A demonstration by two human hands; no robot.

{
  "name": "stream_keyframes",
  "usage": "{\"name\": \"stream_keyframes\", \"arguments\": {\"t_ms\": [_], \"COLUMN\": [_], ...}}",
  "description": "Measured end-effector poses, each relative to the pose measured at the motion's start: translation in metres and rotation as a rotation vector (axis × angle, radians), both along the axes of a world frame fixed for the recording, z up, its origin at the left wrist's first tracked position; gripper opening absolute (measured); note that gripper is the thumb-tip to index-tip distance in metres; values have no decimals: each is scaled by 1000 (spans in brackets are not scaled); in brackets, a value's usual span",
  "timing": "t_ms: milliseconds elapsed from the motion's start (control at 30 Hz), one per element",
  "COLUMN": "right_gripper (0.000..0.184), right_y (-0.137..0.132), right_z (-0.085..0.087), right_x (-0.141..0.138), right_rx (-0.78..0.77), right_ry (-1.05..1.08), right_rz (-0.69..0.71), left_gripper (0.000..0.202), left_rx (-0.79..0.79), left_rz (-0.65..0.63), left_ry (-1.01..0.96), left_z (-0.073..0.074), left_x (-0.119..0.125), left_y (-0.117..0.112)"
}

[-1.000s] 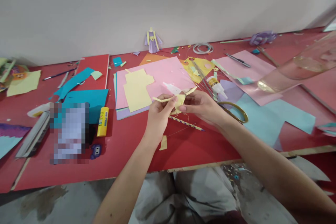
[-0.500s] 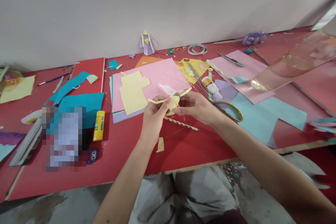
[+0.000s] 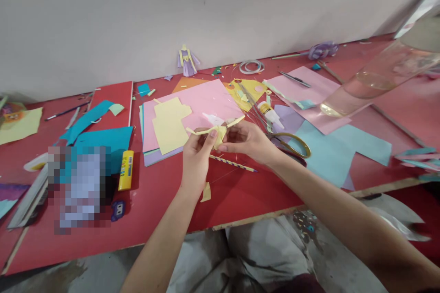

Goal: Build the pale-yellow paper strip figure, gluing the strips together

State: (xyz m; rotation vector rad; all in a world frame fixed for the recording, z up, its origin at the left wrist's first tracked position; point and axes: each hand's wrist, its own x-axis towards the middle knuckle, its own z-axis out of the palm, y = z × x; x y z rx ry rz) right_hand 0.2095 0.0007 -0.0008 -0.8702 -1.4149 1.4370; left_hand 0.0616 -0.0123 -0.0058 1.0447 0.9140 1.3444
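Both of my hands meet over the red table [image 3: 240, 192] and pinch one small pale yellow paper piece [image 3: 220, 133] with thin strips sticking out to the left and upper right. My left hand [image 3: 196, 155] grips it from the left, thumb on top. My right hand [image 3: 248, 141] holds it from the right with closed fingers. Just under the hands lies a striped pencil [image 3: 233, 164]. A yellow paper scrap [image 3: 206, 192] lies near my left wrist.
Pink sheet [image 3: 206, 100] with a yellow cutout [image 3: 168, 123] lies behind the hands. Scissors [image 3: 292, 144] and a glue bottle [image 3: 271, 114] sit to the right, a yellow glue stick [image 3: 125, 170] to the left. A paper doll [image 3: 186, 60] stands by the wall. Blue papers lie on both sides.
My hands stay closed on the yellow paper piece and keep their grip. The view has shifted slightly, so everything sits a little further left in the picture.
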Motion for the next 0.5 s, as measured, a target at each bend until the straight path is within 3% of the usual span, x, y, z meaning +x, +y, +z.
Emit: {"name": "stream_keyframes", "arguments": {"t_ms": [233,500], "right_gripper": [30,32], "right_y": [0,-1], "right_z": [2,4], "right_x": [0,-1], "right_rx": [53,-3], "right_ry": [-23,57], "right_rz": [38,63], "left_gripper": [17,18], "left_rx": [5,11], "left_rz": [37,35], "left_ry": [-13,21], "left_z": [-4,-3], "left_x": [4,3], "left_y": [-2,-2]}}
